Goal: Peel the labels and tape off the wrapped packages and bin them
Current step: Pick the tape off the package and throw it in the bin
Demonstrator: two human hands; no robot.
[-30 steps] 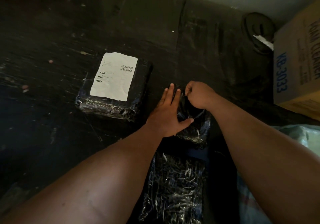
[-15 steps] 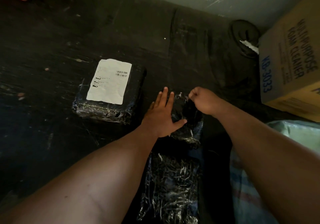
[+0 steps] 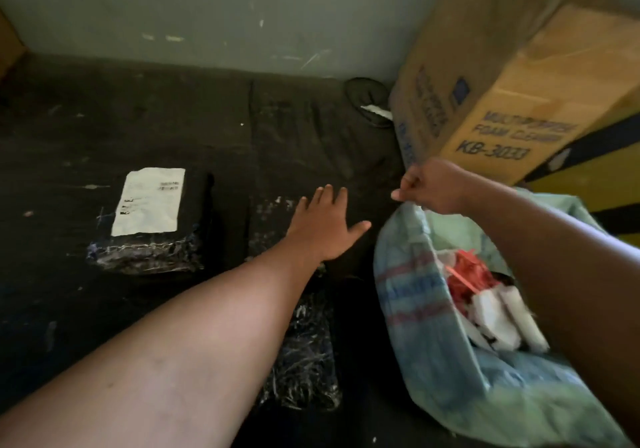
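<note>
Package (image 3: 304, 354) nearest of all, black under crinkled clear film, flat on the dark surface (image 3: 69, 309) and partly hidden by the left forearm that crossed above it. No label visible on its exposed part.

Just to its right, woven sack (image 3: 415, 295) in pale green and blue, mouth open and gaping upward. Inside it, red strips (image 3: 467, 274) tangled over white scraps (image 3: 502, 312), blurred but plainly heaped together.

Further on, left hand (image 3: 325, 226) palm down with fingers (image 3: 341, 198) stretched out and spread, thumb pointed toward the sack, gripping nothing. Pressed flat on a second package (image 3: 273, 215), dark and film-wrapped like the first, only its left edge showing beside the hand.

Right hand (image 3: 433, 188) raised over the far rim of the sack, curled tight, thumb and forefinger pinched together. Something small and pale at the pinch, too blurred to say whether tape, film or the sack's own edge.

Off to the left, well apart from both hands, third package (image 3: 152, 253), black and film-wrapped, with a white label (image 3: 149, 201) covering most of its top. Printed lines on the label, unreadable.

Behind the right hand, cardboard box (image 3: 502, 84) leaning, marked KB-3033 in blue. Just beside its lower left corner, dark round object (image 3: 367, 101) with a white scrap on it, against the foot of the wall.

Farthest back, scuffed grey-green wall (image 3: 207, 14).
</note>
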